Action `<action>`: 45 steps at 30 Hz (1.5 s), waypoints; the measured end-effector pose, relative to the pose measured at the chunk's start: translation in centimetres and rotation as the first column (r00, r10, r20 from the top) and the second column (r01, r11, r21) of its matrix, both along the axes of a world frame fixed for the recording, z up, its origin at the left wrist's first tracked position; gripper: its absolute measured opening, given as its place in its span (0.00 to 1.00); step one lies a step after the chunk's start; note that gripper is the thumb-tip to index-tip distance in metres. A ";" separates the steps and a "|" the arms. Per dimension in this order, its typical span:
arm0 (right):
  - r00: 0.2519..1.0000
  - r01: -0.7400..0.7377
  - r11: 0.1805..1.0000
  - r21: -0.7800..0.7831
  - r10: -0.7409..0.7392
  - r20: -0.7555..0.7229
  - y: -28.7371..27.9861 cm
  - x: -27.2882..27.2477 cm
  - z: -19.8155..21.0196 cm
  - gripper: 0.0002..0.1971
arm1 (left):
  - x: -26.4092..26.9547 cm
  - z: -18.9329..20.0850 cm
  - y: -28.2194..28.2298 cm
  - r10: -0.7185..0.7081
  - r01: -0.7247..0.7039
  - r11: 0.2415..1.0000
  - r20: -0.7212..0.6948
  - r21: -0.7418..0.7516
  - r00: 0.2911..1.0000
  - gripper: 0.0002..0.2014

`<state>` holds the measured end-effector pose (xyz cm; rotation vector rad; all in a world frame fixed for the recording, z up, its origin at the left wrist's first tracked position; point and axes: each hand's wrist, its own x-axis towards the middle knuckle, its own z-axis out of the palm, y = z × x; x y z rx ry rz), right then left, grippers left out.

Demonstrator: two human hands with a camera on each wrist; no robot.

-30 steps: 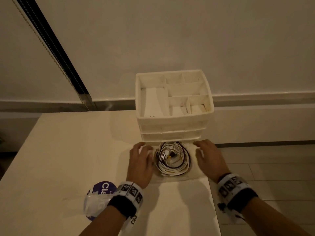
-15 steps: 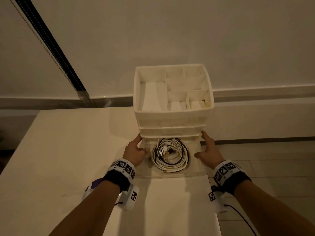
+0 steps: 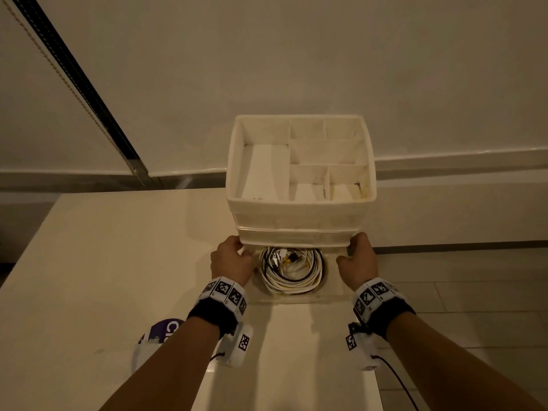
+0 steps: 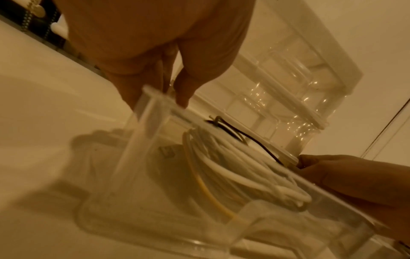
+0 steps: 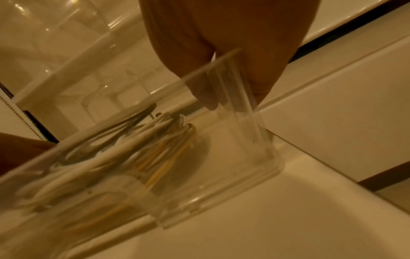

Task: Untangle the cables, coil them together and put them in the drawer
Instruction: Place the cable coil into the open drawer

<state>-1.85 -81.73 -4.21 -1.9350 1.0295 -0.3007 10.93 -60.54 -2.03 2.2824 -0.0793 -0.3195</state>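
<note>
Nearest the viewer, off the left forearm, a purple-labelled packet (image 3: pixel 164 332) in crinkled clear wrap lies on the smooth cream bench (image 3: pixel 89 262), well short of the drawer unit.

Next comes the drawer (image 3: pixel 299 297), a clear, hard plastic tray with thin straight walls, pulled partly out of the bottom of the drawer unit (image 3: pixel 301 215). The left hand (image 3: pixel 232 262) has its grip clamped on the drawer's left wall, fingers curled over the rim with the thumb on the other face; the right hand (image 3: pixel 357 262) is clamped on the right wall in the same way. Both sit just in front of the unit's face.

Between the 2 hands, inside the drawer, lie the cables (image 3: pixel 292 269): 1 round flat coil of mostly white, rubbery cord with a black strand and a yellowish one wound in, and a few plugs bunched at the centre. The far edge of the coil is tucked under the unit's front.

Judging by this, untangling, coiling and stowing are done, and the step in hand is closing the drawer. The next move calls for an even push from both sides, straight toward the unit, so the tray does not skew, with the black loop kept below the rim.

Farthest, the unit's open top tray is white, matte and divided into several rectangular compartments.
</note>
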 end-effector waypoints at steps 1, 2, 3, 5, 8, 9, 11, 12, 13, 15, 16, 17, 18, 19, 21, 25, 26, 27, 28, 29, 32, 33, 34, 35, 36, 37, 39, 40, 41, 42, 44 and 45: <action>1.000 -0.006 1.000 -0.005 0.006 0.000 0.0 0.1 0.0 0.16 | 0.2 0.0 -0.1 0.009 -0.009 1.000 0.007 0.012 1.000 0.16; 1.000 -0.007 1.000 -0.010 0.007 0.004 0.0 0.2 -0.1 0.16 | 0.4 0.0 -0.2 0.004 -0.004 1.000 0.010 0.027 1.000 0.15; 1.000 -0.002 1.000 -0.013 0.002 0.014 0.0 0.3 -0.1 0.17 | 0.5 0.1 -0.3 0.000 0.000 0.999 0.019 0.041 1.000 0.15; 0.999 0.016 1.000 -0.013 -0.015 0.030 0.1 0.6 -0.3 0.17 | 0.7 -0.1 -0.3 -0.008 0.006 0.998 0.032 0.061 0.999 0.15; 1.000 -0.005 1.000 0.020 0.005 0.017 -0.3 0.7 -0.1 0.18 | 0.6 -0.2 0.3 -0.054 0.053 0.998 0.035 0.044 0.998 0.15; 0.999 -0.037 0.997 0.069 0.037 0.006 -0.8 0.4 0.4 0.20 | 0.6 -0.1 0.8 -0.103 0.103 0.995 0.013 0.004 0.995 0.16; 0.983 -0.173 0.953 0.247 0.183 -0.015 -2.2 -0.8 1.9 0.28 | 0.9 0.2 2.6 -0.291 0.273 0.949 -0.103 -0.158 0.951 0.28; 0.956 -0.264 0.913 0.311 0.291 -0.040 -2.9 -1.7 2.9 0.35 | 1.1 0.5 3.6 -0.395 0.353 0.908 -0.180 -0.227 0.901 0.35; 0.913 -0.349 0.878 0.329 0.397 -0.092 -3.6 -2.5 3.6 0.43 | 1.3 0.7 4.6 -0.492 0.428 0.863 -0.253 -0.268 0.833 0.41; 0.813 -0.483 0.818 0.314 0.552 -0.186 -4.4 -3.9 4.9 0.56 | 2.1 0.9 6.2 -0.612 0.586 0.789 -0.314 -0.185 0.726 0.56; 0.769 -0.535 0.786 0.311 0.605 -0.206 -4.4 -4.2 5.3 0.60 | 2.2 1.3 6.4 -0.652 0.656 0.746 -0.327 -0.118 0.684 0.61; 0.732 -0.576 0.760 0.303 0.644 -0.224 -4.3 -4.4 5.4 0.63 | 2.2 1.8 6.2 -0.680 0.699 0.710 -0.331 -0.079 0.654 0.64; 0.702 -0.607 0.741 0.286 0.669 -0.244 -4.0 -4.4 5.4 0.66 | 2.0 2.2 5.8 -0.694 0.721 0.690 -0.332 -0.056 0.638 0.65; 0.683 -0.624 0.735 0.265 0.678 -0.272 -3.8 -4.3 5.3 0.69 | 1.9 2.5 5.4 -0.696 0.728 0.685 -0.330 -0.038 0.638 0.65; 0.681 -0.628 0.740 0.240 0.672 -0.289 -3.3 -4.0 5.0 0.72 | 1.6 2.8 4.8 -0.699 0.727 0.686 -0.294 -0.021 0.651 0.67; 0.745 -0.597 0.771 0.219 0.635 -0.203 -3.0 -3.7 4.0 0.72 | 1.9 1.4 5.0 -0.708 0.714 0.694 -0.264 -0.091 0.655 0.72; 0.756 -0.595 0.775 0.212 0.630 -0.181 -3.0 -3.7 3.8 0.72 | 2.0 1.2 5.0 -0.717 0.717 0.688 -0.255 -0.111 0.648 0.72; 0.765 -0.591 0.780 0.207 0.623 -0.163 -3.1 -3.8 3.6 0.71 | 1.9 1.2 5.0 -0.718 0.716 0.688 -0.246 -0.114 0.651 0.71; 0.776 -0.584 0.786 0.200 0.614 -0.147 -3.2 -3.9 3.4 0.70 | 1.9 1.0 5.1 -0.711 0.711 0.696 -0.235 -0.102 0.663 0.71; 0.789 -0.575 0.796 0.191 0.601 -0.130 -3.3 -3.9 3.1 0.68 | 1.9 0.9 5.0 -0.695 0.697 0.712 -0.220 -0.081 0.685 0.70; 0.846 -0.512 0.846 0.145 0.526 -0.083 -3.3 -3.7 2.1 0.62 | 1.9 -0.3 5.2 -0.609 0.611 0.791 -0.139 -0.035 0.781 0.62; 0.871 -0.478 0.871 0.117 0.487 -0.067 -3.1 -3.6 1.8 0.59 | 1.9 -0.5 5.1 -0.580 0.580 0.814 -0.104 -0.032 0.808 0.56; 0.897 -0.435 0.896 0.089 0.440 -0.043 -2.9 -3.5 1.5 0.55 | 1.8 -0.7 4.9 -0.547 0.546 0.837 -0.064 -0.033 0.835 0.51; 0.921 -0.388 0.919 0.066 0.390 -0.015 -2.7 -3.3 1.2 0.51 | 1.7 -0.8 4.6 -0.509 0.508 0.861 -0.030 -0.039 0.860 0.46; 0.940 -0.342 0.938 0.048 0.342 0.012 -2.4 -3.2 0.9 0.48 | 1.5 -0.8 4.3 -0.462 0.461 0.886 -0.013 -0.053 0.887 0.42; 0.954 -0.300 0.953 0.030 0.299 0.034 -2.1 -3.0 0.7 0.44 | 1.2 -0.9 4.0 -0.406 0.404 0.911 -0.009 -0.077 0.914 0.39; 0.974 -0.218 0.976 0.005 0.217 0.072 -1.7 -2.6 0.3 0.37 | 0.7 -1.1 3.4 -0.302 0.298 0.946 -0.010 -0.129 0.953 0.34; 0.980 -0.179 0.984 -0.006 0.179 0.091 -1.6 -2.4 0.1 0.34 | 0.5 -1.3 3.0 -0.257 0.253 0.956 -0.009 -0.150 0.966 0.32; 0.984 -0.141 0.990 -0.018 0.142 0.108 -1.3 -2.2 0.0 0.31 | 0.3 -1.4 2.7 -0.209 0.205 0.964 -0.008 -0.166 0.978 0.29; 0.987 -0.103 0.994 -0.025 0.105 0.125 -1.1 -2.0 -0.1 0.28 | 0.2 -1.5 2.4 -0.161 0.156 0.972 -0.014 -0.178 0.987 0.27; 0.988 -0.026 1.000 -0.008 0.027 0.150 -0.7 -1.5 -0.3 0.23 | 0.2 -1.8 1.9 -0.088 0.085 0.978 -0.007 -0.189 0.996 0.21; 0.987 0.005 1.000 0.006 -0.006 0.159 -0.5 -1.3 -0.3 0.21 | 0.3 -1.9 1.7 -0.072 0.072 0.981 0.008 -0.183 0.997 0.19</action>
